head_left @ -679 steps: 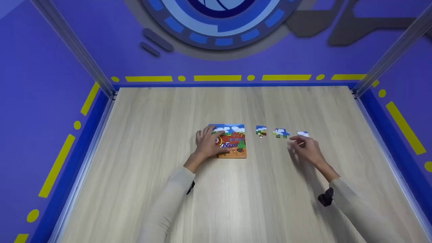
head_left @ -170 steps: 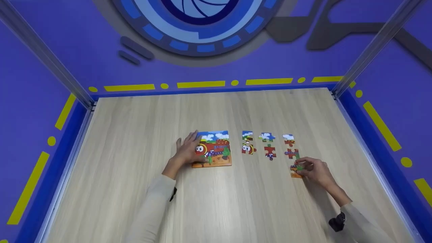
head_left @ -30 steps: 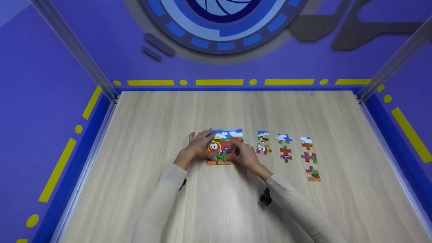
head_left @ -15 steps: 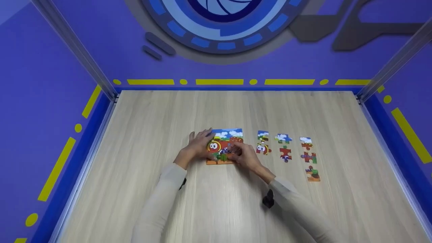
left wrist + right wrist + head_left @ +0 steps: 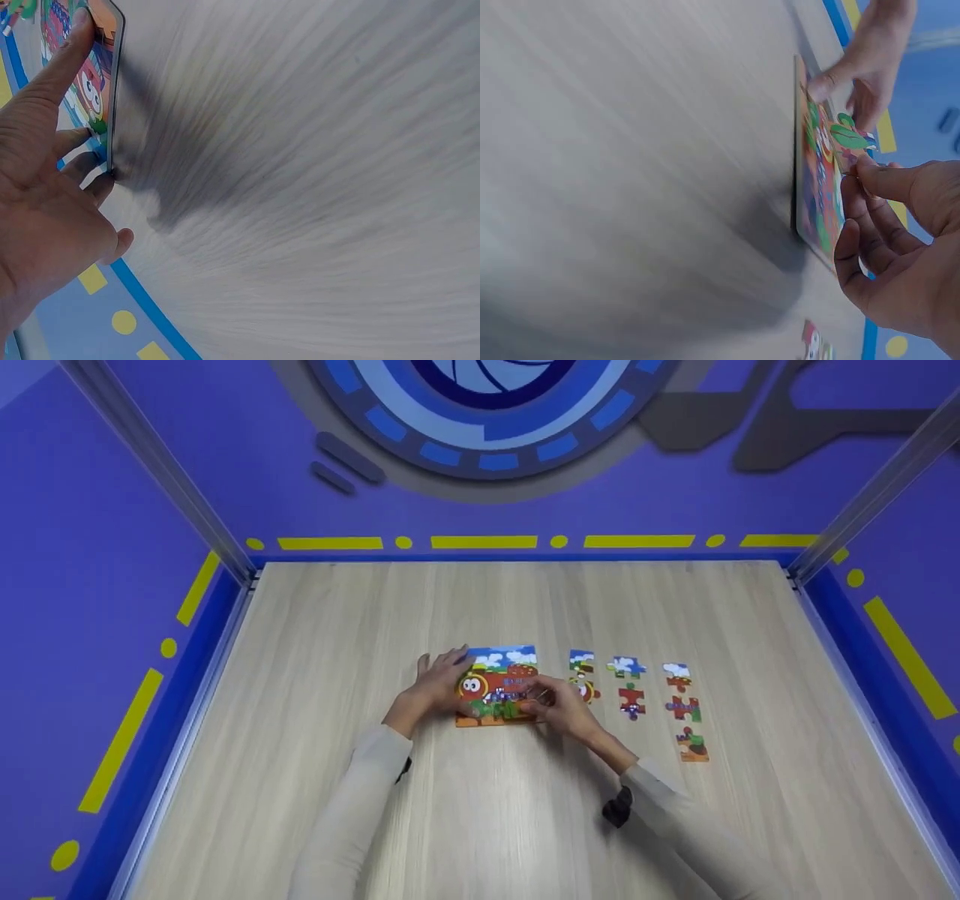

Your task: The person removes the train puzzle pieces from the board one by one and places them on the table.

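A square jigsaw puzzle [image 5: 495,661] with a cartoon train lies in its board mid-table. My left hand [image 5: 429,691] holds the board at its left side; in the left wrist view the thumb [image 5: 66,56] lies over the picture and the other fingertips meet the edge. Over the lower part of the puzzle, my right hand [image 5: 570,711] pinches a jigsaw piece with green on it. In the right wrist view that piece [image 5: 847,136] is tilted up above the board, between thumb and fingers. My right fingers hide the board's lower right corner.
Loose jigsaw pieces stand in three columns right of the board: a cloud piece [image 5: 627,666] tops the middle one, a brown-and-green piece [image 5: 691,746] ends the right one. The right hand partly covers the train-face piece [image 5: 586,690]. A blue wall [image 5: 480,502] rises behind the table.
Several loose pieces have been added to the columns since the oldest frame. Over the last second, my right hand has shifted slightly right and lifted a green piece. My left hand stays on the board.
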### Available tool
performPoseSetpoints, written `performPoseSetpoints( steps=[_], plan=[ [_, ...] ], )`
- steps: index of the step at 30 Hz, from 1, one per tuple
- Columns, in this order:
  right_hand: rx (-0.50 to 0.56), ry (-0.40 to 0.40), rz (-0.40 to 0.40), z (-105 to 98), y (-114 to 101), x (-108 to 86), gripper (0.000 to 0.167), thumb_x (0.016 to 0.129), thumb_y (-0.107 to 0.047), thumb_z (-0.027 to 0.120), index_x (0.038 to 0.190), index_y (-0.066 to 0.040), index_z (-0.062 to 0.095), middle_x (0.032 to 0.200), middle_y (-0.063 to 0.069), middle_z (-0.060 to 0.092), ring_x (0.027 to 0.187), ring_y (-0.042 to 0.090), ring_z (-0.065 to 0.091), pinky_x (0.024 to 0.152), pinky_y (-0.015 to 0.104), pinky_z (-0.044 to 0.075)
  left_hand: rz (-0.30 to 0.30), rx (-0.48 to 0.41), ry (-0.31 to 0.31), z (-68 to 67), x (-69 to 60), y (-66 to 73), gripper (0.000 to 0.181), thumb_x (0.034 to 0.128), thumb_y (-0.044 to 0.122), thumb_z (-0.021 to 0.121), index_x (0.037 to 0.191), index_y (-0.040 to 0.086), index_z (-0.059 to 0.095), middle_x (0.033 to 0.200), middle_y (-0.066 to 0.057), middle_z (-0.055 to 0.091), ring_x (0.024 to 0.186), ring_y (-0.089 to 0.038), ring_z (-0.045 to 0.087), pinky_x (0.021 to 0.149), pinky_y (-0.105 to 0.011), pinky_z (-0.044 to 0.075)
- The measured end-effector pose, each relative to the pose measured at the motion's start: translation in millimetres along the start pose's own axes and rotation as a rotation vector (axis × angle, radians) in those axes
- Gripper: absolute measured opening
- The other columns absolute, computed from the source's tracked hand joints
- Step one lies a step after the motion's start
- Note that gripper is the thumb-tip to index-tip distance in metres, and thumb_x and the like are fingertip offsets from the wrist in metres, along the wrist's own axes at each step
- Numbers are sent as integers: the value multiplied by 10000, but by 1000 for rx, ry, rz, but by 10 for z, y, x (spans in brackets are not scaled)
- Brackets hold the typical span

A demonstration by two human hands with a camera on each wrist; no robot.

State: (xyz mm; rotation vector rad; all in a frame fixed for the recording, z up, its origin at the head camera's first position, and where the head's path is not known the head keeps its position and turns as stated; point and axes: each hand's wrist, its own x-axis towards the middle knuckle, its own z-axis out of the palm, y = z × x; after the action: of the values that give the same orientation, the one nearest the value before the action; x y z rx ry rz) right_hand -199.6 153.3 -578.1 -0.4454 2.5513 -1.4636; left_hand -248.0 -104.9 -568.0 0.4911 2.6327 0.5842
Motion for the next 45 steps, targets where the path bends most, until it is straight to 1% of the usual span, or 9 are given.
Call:
performPoseSetpoints(
  steps=[4, 9, 13, 17, 22, 30, 35, 38, 45],
  plan=[
    [-1, 26, -34, -169, 81, -46, 198, 905, -40, 746, 1100, -23, 721, 1050, 145, 745, 877, 214, 687, 740, 215, 530, -1, -6, 10, 1, -6, 0, 1018, 798, 370, 878, 1609, 112, 320, 1716, -104, 199, 1595, -331, 144, 1265, -616, 1],
    [-34, 54, 2, -374, 177, -143, 198, 889, -36, 761, 1084, -54, 729, 1032, 129, 736, 837, 167, 640, 720, 188, 490, -9, 7, 6, -3, 6, 9, 1034, 790, 388, 882, 1610, 112, 316, 1717, -99, 200, 1597, -320, 146, 1268, -609, 4],
    [-44, 69, 19, -528, 278, -253, 186, 880, -41, 772, 1063, -48, 735, 990, 131, 729, 800, 134, 596, 696, 186, 462, -5, 15, -8, 8, 27, 22, 1026, 805, 391, 870, 1615, 117, 303, 1721, -86, 189, 1602, -303, 134, 1273, -595, -5],
    [-35, 63, 16, -672, 371, -375, 177, 890, -38, 763, 1063, -24, 728, 993, 158, 734, 804, 129, 628, 687, 177, 481, -8, 4, -13, 24, 33, 31, 1017, 812, 379, 867, 1616, 120, 301, 1723, -82, 185, 1603, -301, 125, 1274, -592, -16],
    [-41, 61, 42, -820, 442, -519, 204, 898, -54, 761, 1097, -17, 727, 1024, 169, 746, 823, 117, 665, 691, 167, 506, -8, 4, -8, 24, 21, 37, 1025, 806, 380, 872, 1616, 116, 302, 1722, -86, 186, 1604, -307, 123, 1272, -598, -15],
    [-91, 63, 54, -1013, 491, -664, 193, 895, -54, 766, 1080, -13, 725, 982, 166, 754, 784, 47, 653, 679, 173, 499, -1, -3, -13, 0, -6, 27, 1023, 811, 377, 867, 1617, 112, 295, 1723, -92, 180, 1605, -311, 118, 1273, -594, -23],
    [-91, 86, -13, -1110, 454, -678, 186, 881, -8, 765, 1060, 23, 728, 984, 186, 753, 796, 63, 671, 683, 162, 521, -7, 10, -9, -19, -14, 10, 1019, 810, 383, 867, 1616, 119, 301, 1724, -79, 179, 1606, -303, 117, 1274, -591, -24],
    [-87, 75, -38, -1150, 458, -721, 186, 878, 17, 758, 1059, 40, 723, 983, 207, 747, 808, 84, 672, 688, 171, 529, -8, 12, -11, -22, -15, 3, 1025, 805, 392, 869, 1615, 115, 304, 1724, -80, 180, 1605, -303, 123, 1271, -601, -14],
    [-79, 67, 37, -1198, 523, -889, 191, 874, 21, 759, 1060, 8, 722, 1017, 170, 748, 852, 65, 658, 717, 178, 535, 0, -5, -14, -23, -7, 2, 1047, 797, 387, 877, 1618, 106, 291, 1726, -92, 169, 1604, -316, 115, 1266, -610, -18]
  ],
)
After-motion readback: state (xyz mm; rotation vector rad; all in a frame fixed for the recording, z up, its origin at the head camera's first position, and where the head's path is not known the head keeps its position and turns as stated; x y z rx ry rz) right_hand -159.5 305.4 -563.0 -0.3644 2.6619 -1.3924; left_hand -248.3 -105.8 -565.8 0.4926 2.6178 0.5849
